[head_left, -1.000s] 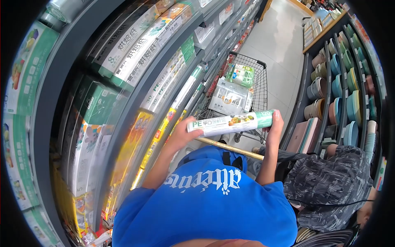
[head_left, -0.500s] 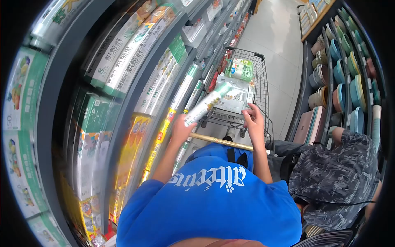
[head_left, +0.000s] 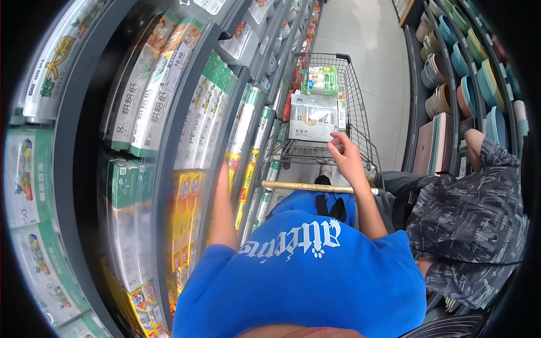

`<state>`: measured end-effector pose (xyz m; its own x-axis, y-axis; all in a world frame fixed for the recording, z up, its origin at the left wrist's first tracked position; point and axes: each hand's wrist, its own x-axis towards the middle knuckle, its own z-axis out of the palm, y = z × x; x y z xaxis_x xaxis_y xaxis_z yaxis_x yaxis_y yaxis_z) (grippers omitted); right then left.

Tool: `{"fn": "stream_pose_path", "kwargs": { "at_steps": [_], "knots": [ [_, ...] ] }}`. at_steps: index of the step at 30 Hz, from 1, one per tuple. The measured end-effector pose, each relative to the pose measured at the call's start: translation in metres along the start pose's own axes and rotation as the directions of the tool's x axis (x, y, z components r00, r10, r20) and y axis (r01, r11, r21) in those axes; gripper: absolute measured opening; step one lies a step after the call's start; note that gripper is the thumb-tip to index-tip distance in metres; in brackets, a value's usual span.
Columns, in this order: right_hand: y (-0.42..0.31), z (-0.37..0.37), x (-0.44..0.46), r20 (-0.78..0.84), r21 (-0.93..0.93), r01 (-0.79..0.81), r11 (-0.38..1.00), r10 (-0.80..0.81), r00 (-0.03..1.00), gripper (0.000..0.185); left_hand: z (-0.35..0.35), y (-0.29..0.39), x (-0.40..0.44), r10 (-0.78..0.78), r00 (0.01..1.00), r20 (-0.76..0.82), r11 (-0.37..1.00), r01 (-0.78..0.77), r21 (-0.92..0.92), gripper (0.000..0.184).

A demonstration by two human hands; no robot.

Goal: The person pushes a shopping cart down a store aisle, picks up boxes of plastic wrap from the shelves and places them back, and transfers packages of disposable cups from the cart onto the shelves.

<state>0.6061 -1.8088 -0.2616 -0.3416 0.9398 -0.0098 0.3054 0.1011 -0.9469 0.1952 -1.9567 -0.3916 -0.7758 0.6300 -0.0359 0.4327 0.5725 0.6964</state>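
Note:
My left hand [head_left: 223,179] is at the shelf beside the long white and green boxes [head_left: 204,110] and the yellow boxes [head_left: 187,205]. Its fingers are hidden at the shelf edge, so I cannot tell whether they hold anything. My right hand [head_left: 346,154] hovers over the near end of the wire shopping cart [head_left: 360,112], thumb and fingers apart, holding nothing. Just beyond it, a white printed package [head_left: 313,117] lies in the cart. A green and white pack [head_left: 321,80] sits behind that. The cart's handle bar [head_left: 307,186] runs in front of my body.
Shelves of long boxes, including baking paper [head_left: 163,84], line the left side. On the right, a rack holds bowls and basins [head_left: 437,70]. A person in a dark patterned shirt [head_left: 468,208] is close on my right. Tiled floor [head_left: 383,67] runs ahead between the shelves.
My left hand has moved left to the shelf from above the cart handle. The long white and green box it held is no longer visible in it. My right hand stays over the cart.

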Motion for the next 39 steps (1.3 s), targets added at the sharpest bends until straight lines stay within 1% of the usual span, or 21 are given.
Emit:
{"fn": "stream_pose_path", "kwargs": {
  "at_steps": [2,5,10,11,14,15,19,21,22,23,25,26,27,28,29,30,31,32,35,38,39],
  "knots": [
    [0.0,-0.001,-0.003,0.021,-0.064,0.013,0.998,-0.012,1.0,0.038,-0.002,0.007,0.005,-0.088,0.994,0.057,0.989,0.094,-0.111,0.059],
    [0.001,-0.007,-0.009,0.052,-0.184,0.042,0.982,-0.033,0.998,0.041,0.001,0.015,0.011,-0.146,0.982,0.121,0.964,0.169,-0.205,0.06],
    [0.008,-0.03,-0.02,0.087,-0.394,0.05,0.918,-0.017,0.996,0.045,0.013,0.023,0.019,-0.173,0.964,0.201,0.923,0.23,-0.307,0.061],
    [0.01,-0.033,-0.022,0.082,-0.432,-0.003,0.902,0.043,0.996,0.045,0.016,0.024,0.02,-0.171,0.962,0.215,0.918,0.234,-0.32,0.061],
    [0.034,-0.04,-0.028,0.069,-0.536,0.045,0.843,-0.009,0.998,0.047,0.023,0.027,0.023,-0.168,0.954,0.249,0.901,0.251,-0.355,0.062],
    [0.038,-0.046,-0.03,0.096,-0.539,0.007,0.842,0.053,0.994,0.052,0.024,0.028,0.022,-0.172,0.952,0.254,0.896,0.258,-0.362,0.062],
    [0.091,-0.069,-0.032,0.093,-0.588,-0.071,0.805,0.155,0.983,0.06,0.024,0.034,0.024,-0.175,0.949,0.262,0.889,0.267,-0.372,0.063],
    [0.099,-0.081,-0.035,-0.033,-0.71,-0.193,0.677,0.242,0.97,0.061,0.024,0.038,0.024,-0.175,0.951,0.254,0.895,0.261,-0.361,0.064],
    [0.101,-0.088,-0.037,-0.102,-0.757,-0.256,0.601,0.277,0.955,0.062,0.025,0.041,0.022,-0.182,0.951,0.249,0.903,0.262,-0.342,0.064],
    [0.118,-0.094,-0.038,-0.194,-0.735,-0.334,0.59,0.289,0.938,0.064,0.027,0.043,0.016,-0.192,0.957,0.218,0.924,0.251,-0.289,0.064],
    [0.149,-0.105,-0.041,-0.259,-0.65,-0.477,0.592,0.417,0.871,0.065,0.034,0.054,-0.003,-0.237,0.968,0.086,0.97,0.24,-0.03,0.065],
    [0.168,-0.108,-0.044,-0.287,-0.601,-0.546,0.584,0.479,0.829,0.065,0.041,0.059,-0.013,-0.243,0.97,0.019,0.942,0.232,0.242,0.07],
    [0.196,-0.107,-0.05,-0.297,-0.582,-0.547,0.602,0.469,0.832,0.06,0.053,0.062,-0.029,-0.019,0.996,-0.088,0.972,0.039,0.232,0.072],
    [0.201,-0.104,-0.049,-0.297,-0.561,-0.566,0.604,0.49,0.819,0.056,0.07,0.064,-0.048,0.204,0.96,-0.192,0.958,-0.156,0.242,0.075],
    [0.204,-0.102,-0.049,-0.296,-0.543,-0.584,0.604,0.513,0.806,0.053,0.08,0.064,-0.06,0.409,0.867,-0.286,0.902,-0.337,0.27,0.079],
    [0.207,-0.101,-0.049,-0.294,-0.526,-0.602,0.601,0.535,0.792,0.049,0.082,0.064,-0.06,0.371,0.925,0.082,0.902,-0.38,0.206,0.089],
    [0.21,-0.1,-0.05,-0.297,-0.551,-0.567,0.613,0.49,0.819,0.043,0.091,0.067,-0.065,0.352,0.912,0.21,0.877,-0.4,0.267,0.09],
    [0.213,-0.1,-0.051,-0.297,-0.548,-0.572,0.61,0.498,0.815,0.042,0.098,0.07,-0.069,0.319,0.887,0.334,0.845,-0.426,0.324,0.09],
    [0.211,-0.098,-0.047,-0.323,-0.536,-0.593,0.601,0.502,0.802,0.041,0.101,0.085,-0.068,0.247,0.799,0.549,0.737,-0.523,0.429,0.09],
    [0.211,-0.101,-0.043,-0.292,-0.546,-0.567,0.617,0.495,0.819,0.043,0.117,0.081,-0.046,0.137,0.796,0.59,0.739,-0.478,0.475,0.092],
    [0.21,-0.102,-0.044,-0.268,-0.571,-0.528,0.629,0.465,0.844,0.045,0.127,0.074,-0.039,0.156,0.811,0.564,0.688,-0.499,0.527,0.08]
  ]
}}
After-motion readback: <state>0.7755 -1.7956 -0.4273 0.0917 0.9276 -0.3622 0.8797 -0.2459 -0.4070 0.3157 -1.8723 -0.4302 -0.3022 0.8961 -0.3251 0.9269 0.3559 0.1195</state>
